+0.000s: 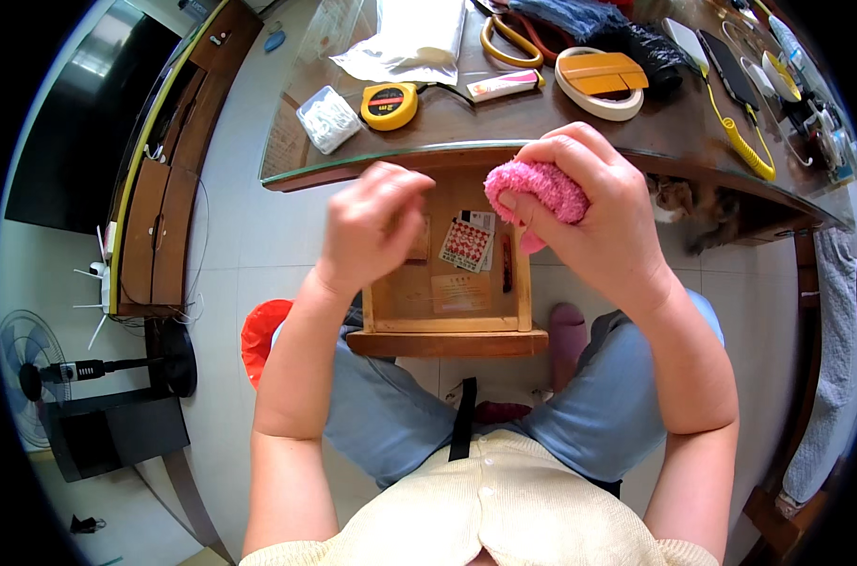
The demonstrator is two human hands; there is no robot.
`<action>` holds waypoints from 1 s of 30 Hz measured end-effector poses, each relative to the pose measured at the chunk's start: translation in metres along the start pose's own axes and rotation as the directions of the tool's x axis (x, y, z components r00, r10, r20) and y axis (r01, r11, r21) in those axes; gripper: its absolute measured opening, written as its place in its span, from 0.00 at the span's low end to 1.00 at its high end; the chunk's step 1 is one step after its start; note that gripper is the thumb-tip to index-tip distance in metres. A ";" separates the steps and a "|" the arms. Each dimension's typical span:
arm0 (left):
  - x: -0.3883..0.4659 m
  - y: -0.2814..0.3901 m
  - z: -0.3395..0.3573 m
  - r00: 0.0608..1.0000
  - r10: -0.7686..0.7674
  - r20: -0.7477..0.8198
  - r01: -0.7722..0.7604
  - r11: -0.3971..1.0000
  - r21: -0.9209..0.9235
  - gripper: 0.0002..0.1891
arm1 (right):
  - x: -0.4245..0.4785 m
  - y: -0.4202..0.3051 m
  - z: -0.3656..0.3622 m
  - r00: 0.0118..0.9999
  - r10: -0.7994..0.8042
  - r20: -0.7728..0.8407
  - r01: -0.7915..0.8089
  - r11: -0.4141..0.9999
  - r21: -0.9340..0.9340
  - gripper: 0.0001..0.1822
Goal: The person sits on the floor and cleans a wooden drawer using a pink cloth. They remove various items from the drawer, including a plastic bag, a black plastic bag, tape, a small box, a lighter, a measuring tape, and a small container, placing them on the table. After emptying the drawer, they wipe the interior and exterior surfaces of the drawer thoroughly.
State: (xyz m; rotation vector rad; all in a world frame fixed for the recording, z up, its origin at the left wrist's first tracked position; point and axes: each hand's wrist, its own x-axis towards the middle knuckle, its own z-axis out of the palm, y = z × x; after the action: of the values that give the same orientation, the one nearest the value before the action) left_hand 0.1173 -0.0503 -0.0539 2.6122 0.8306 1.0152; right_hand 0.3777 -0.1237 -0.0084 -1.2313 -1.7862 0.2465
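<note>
A fuzzy pink cloth bundle [541, 189], rolled up, is gripped in my right hand [598, 205], over the right edge of a pulled-out drawer. The thumb presses on its near side, and a smooth pink bit hangs below it. My left hand [375, 226] is blurred, its fingers curled, over the left side of the drawer; whether something is between the fingers cannot be told. Under both hands the wooden drawer [446, 343] holds patterned packets or cards [467, 244], a paper slip [461, 293] and a narrow dark red object [507, 263].
On the glass-topped desk [435, 120] lie a box of cotton swabs [328, 120], a yellow tape measure [389, 106], a tube [505, 85], a tape roll [598, 106] with an orange comb [604, 73], scissors [511, 42] and phones on cables. A cat [672, 198] is under the desk.
</note>
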 end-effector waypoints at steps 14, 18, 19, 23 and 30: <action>-0.022 -0.017 0.058 0.583 -0.531 0.614 -0.095 0.706 0.701 0.32 | -0.010 0.001 -0.008 0.999 -0.046 0.003 0.046 0.998 -0.039 0.14; -0.008 -0.006 0.055 0.520 -0.623 0.585 0.001 0.685 0.729 0.36 | -0.012 0.001 -0.011 0.999 -0.043 -0.009 0.043 0.999 -0.032 0.14; -0.005 -0.003 0.052 0.508 -0.629 0.588 0.046 0.702 0.711 0.36 | -0.013 0.002 -0.012 0.999 -0.044 -0.013 0.043 0.998 -0.037 0.14; -0.016 -0.004 0.044 0.622 -0.536 0.571 0.177 0.806 0.565 0.26 | -0.016 0.003 -0.016 0.999 -0.043 -0.019 0.042 0.997 -0.063 0.14; 0.000 -0.002 0.015 0.716 -0.468 0.517 0.633 0.748 -0.198 0.12 | -0.019 0.005 -0.023 0.999 -0.016 -0.029 0.014 0.998 -0.067 0.14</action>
State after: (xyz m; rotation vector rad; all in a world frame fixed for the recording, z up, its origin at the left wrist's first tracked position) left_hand 0.1268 -0.0493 -0.0660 1.9410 1.0927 0.3341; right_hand 0.4000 -0.1440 -0.0099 -1.2616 -1.7899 0.1604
